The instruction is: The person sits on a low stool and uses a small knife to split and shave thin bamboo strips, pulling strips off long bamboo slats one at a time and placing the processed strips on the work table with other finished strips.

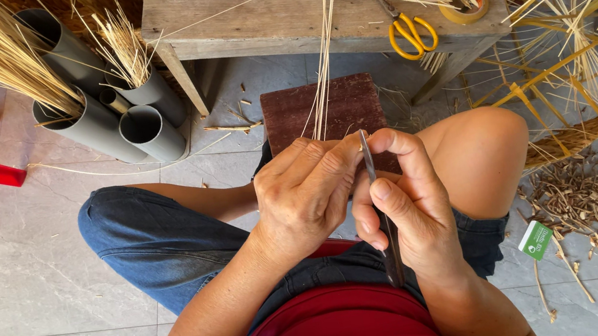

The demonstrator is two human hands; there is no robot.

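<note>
Reed strips [321, 107] pinched in left hand [304, 195] fingers.

One view only — a camera worn on the person's head, tilted steeply down over their own lap. It sits close: the left hand [308, 191] and right hand [404, 203] fill the middle of the frame, with the forearms running in from the bottom edge. The view faces forward and down, so the tiled floor [17, 272] spreads below and the wooden worktop [267, 23] crosses the top edge — farther off, seen from above
</note>
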